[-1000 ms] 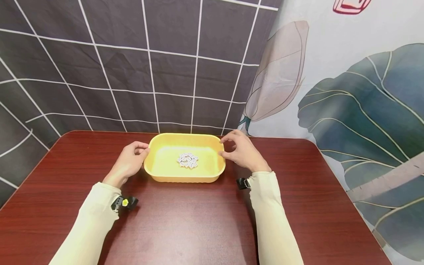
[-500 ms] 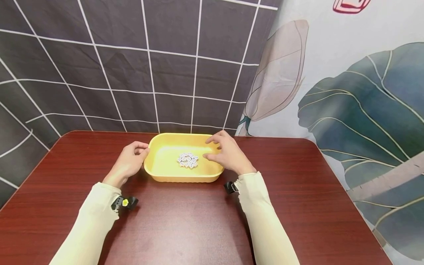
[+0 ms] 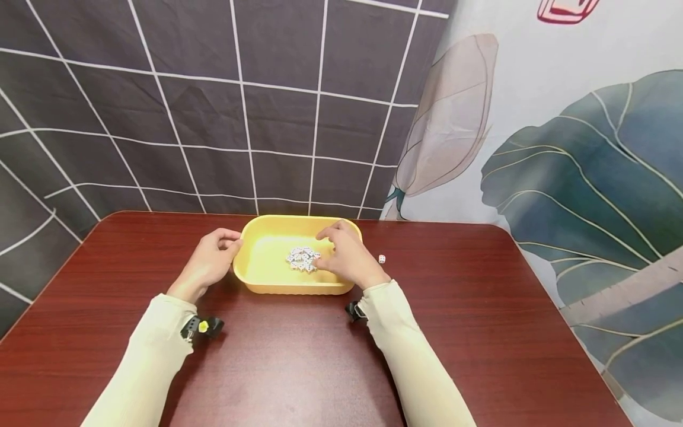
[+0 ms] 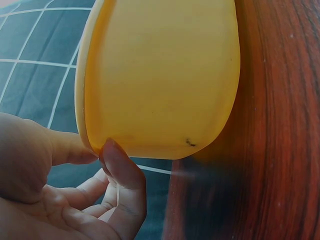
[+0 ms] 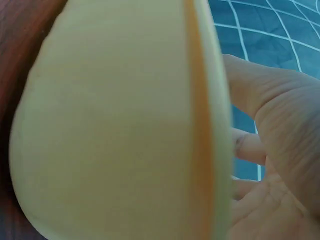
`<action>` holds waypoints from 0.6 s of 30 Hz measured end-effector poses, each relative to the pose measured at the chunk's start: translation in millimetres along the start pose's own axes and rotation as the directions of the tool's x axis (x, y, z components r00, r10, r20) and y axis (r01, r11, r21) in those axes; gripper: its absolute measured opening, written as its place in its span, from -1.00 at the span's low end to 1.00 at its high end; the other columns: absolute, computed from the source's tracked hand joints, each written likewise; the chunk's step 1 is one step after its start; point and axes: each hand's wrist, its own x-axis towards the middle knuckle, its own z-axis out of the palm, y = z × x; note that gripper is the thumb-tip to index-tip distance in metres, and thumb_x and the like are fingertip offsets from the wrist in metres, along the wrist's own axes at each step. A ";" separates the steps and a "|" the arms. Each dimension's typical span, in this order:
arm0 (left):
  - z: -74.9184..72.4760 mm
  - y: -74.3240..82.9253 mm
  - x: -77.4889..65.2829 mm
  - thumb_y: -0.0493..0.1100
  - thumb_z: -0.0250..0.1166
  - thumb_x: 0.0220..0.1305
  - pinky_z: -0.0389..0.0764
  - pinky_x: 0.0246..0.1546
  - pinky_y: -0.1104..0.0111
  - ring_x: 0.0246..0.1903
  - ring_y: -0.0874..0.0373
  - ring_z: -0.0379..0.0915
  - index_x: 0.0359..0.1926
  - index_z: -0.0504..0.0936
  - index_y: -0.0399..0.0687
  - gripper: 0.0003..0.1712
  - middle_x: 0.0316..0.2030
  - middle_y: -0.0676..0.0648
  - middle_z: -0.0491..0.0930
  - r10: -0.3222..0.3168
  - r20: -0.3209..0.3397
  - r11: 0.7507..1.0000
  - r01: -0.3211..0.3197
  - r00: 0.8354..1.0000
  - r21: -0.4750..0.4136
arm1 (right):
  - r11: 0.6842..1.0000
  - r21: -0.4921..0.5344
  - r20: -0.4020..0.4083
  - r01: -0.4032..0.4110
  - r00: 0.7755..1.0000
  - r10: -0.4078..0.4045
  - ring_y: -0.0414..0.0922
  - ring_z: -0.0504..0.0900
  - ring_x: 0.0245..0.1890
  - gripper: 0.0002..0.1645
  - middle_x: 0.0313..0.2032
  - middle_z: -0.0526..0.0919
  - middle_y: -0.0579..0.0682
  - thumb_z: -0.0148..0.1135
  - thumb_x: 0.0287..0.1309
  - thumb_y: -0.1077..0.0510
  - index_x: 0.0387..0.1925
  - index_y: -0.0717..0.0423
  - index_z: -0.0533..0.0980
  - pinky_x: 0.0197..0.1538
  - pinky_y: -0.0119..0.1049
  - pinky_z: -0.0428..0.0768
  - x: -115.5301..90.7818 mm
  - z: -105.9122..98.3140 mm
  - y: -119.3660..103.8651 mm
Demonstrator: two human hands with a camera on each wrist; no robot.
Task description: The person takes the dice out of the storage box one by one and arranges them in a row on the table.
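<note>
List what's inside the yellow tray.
White dotted dice lie clustered near the middle of the yellow tray. The right hand hangs over its right part, so whatever may lie beneath the hand is covered and cannot be seen.

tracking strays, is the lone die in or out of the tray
Out: the die sits on the table, apart from the tray.

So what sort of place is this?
Probably a makeshift indoor tabletop setup, though the building can't be told: a reddish-brown table stands before wrinkled, dark gridded cloth, with plant-print cloth on the right.
</note>
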 end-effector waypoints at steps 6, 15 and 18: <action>-0.4 -1.1 1.2 -0.21 0.07 0.54 0.64 -0.44 0.46 -0.46 0.28 0.51 0.24 0.40 -0.47 -0.57 -0.14 -0.34 0.61 0.008 -0.005 1.000 -0.008 1.000 0.007 | 0.996 -0.084 0.034 -0.017 0.999 0.020 0.05 0.41 0.19 -0.42 0.11 0.47 0.18 0.51 0.01 0.19 0.09 0.29 0.59 0.29 -0.14 0.51 3.3 8.0 3.4; -0.4 -1.7 1.8 -0.23 0.07 0.54 0.64 -0.44 0.45 -0.43 0.21 0.53 0.23 0.40 -0.48 -0.59 -0.14 -0.36 0.59 0.013 -0.006 1.000 -0.013 1.000 0.004 | 0.984 -0.174 0.067 -0.029 0.997 0.041 0.04 0.48 0.09 -0.44 0.04 0.49 0.19 0.52 -0.06 0.27 0.06 0.31 0.63 0.21 -0.15 0.56 7.9 14.6 5.7; -0.6 -1.2 1.5 -0.23 0.07 0.54 0.65 -0.44 0.45 -0.43 0.21 0.53 0.23 0.40 -0.48 -0.58 -0.14 -0.36 0.59 0.010 -0.006 1.000 -0.010 1.000 0.006 | 0.977 -0.214 0.090 -0.019 0.995 0.039 0.04 0.48 0.06 -0.45 0.00 0.52 0.19 0.48 -0.07 0.29 0.06 0.30 0.64 0.17 -0.15 0.56 9.0 15.3 5.1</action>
